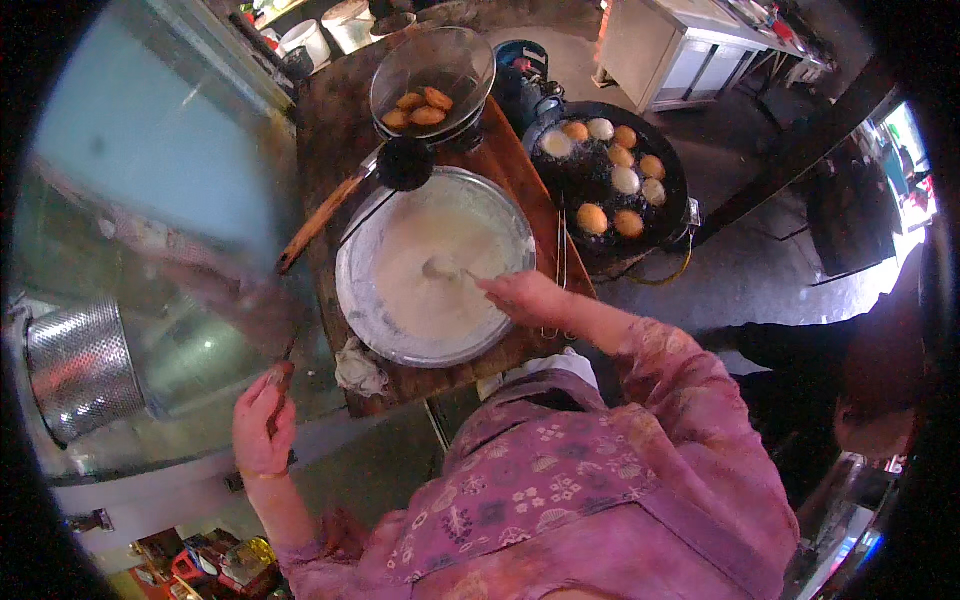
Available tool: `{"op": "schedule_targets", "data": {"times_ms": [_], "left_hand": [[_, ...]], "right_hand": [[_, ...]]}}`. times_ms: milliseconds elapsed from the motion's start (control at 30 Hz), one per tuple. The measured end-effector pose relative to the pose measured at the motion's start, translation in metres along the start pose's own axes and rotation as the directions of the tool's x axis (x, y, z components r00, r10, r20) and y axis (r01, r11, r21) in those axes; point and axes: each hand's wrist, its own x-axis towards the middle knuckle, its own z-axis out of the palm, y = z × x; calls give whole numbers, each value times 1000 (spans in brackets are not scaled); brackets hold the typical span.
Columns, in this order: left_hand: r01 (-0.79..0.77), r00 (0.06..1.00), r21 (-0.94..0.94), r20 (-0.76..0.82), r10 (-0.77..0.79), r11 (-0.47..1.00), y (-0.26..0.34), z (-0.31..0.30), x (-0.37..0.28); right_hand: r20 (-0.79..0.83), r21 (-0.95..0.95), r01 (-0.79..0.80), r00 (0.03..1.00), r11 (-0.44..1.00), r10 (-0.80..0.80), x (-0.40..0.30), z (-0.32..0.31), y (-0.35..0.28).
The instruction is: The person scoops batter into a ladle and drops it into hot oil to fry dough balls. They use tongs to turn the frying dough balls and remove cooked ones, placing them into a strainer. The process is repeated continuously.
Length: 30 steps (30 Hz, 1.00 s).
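Observation:
A large metal basin (349, 300) of pale, creamy batter (420, 225) stands on the wooden table before me. My right hand (529, 298) reaches over its right rim and grips a spoon (442, 271), whose bowl is down in the batter. To the left, beyond the table's edge, my left hand (261, 424) holds a thin dark handle (285, 371); its far end is blurred. A round black ladle (405, 163) with a wooden handle (322, 221) rests by the basin's upper left rim. A crumpled cloth (361, 369) lies at the basin's lower left.
Several pale and browned fritters float in a wok of dark oil (577, 180) right of the table (525, 161). Browned pieces (426, 115) sit in a wire strainer (469, 71) behind the basin. Long metal tongs (561, 247) lie along the table's edge. Another person's dark sleeve (787, 345) is at right.

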Motion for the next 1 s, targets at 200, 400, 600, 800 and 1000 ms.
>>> {"op": "schedule_targets", "data": {"times_ms": [200,400,600,800,1000], "left_hand": [[27,1000,-5,-11,-27,1000,-13,-52,-27],[25,995,96,-98,-16,995,-24,-72,-29],[80,994,136,-87,-69,987,-16,-78,-27],[135,989,150,-87,-123,979,-11,-89,-32],[149,988,88,-44,-146,985,-6,-95,-33]], "right_hand": [[-103,-233,68,990,970,-95,37,-8,29],[-217,108,-232,943,967,251,28,2,9],[16,963,-237,520,126,854,25,-16,7],[-74,921,-283,550,268,832,21,-26,-8],[-114,969,-136,487,205,866,24,-39,-3]]}}
